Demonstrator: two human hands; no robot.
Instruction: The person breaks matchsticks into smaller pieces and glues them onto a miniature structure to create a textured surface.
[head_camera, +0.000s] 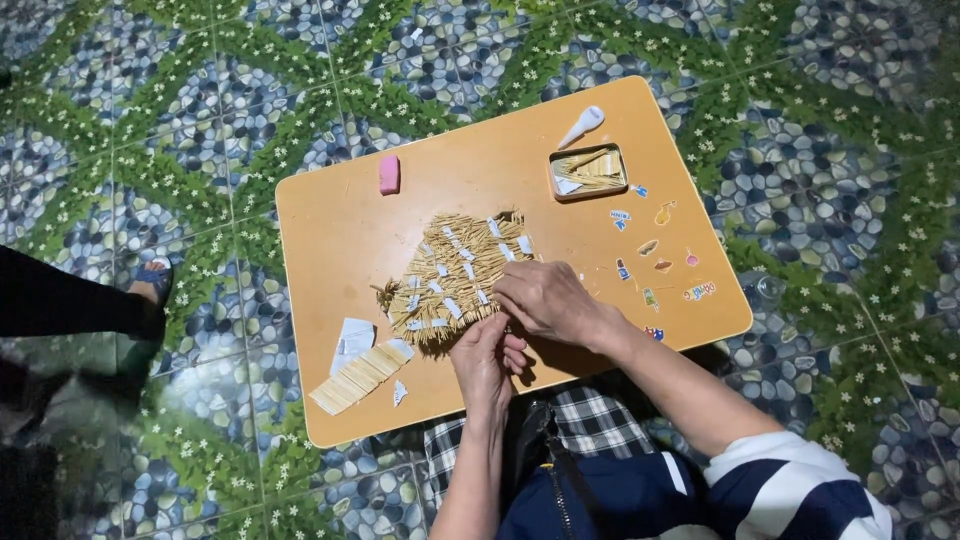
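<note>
Orange low table (330, 230) sits on a pebble-pattern floor, and I've got a fan-shaped mat of thin sticks (455, 275) right in the middle so both hands reach it. My right hand (548, 300) presses flat on its lower right edge, looks like to pin it down. My left hand (485, 360) pinches the bottom edge. Spare sticks wait in a small tin (588, 172), with a pink eraser (389, 174) further off.

On the orange table (330, 230) lie a pink eraser (389, 174) far left, a white spoon (581, 125) and a metal tin (588, 172) far right, and stickers (655, 250) at right.
</note>
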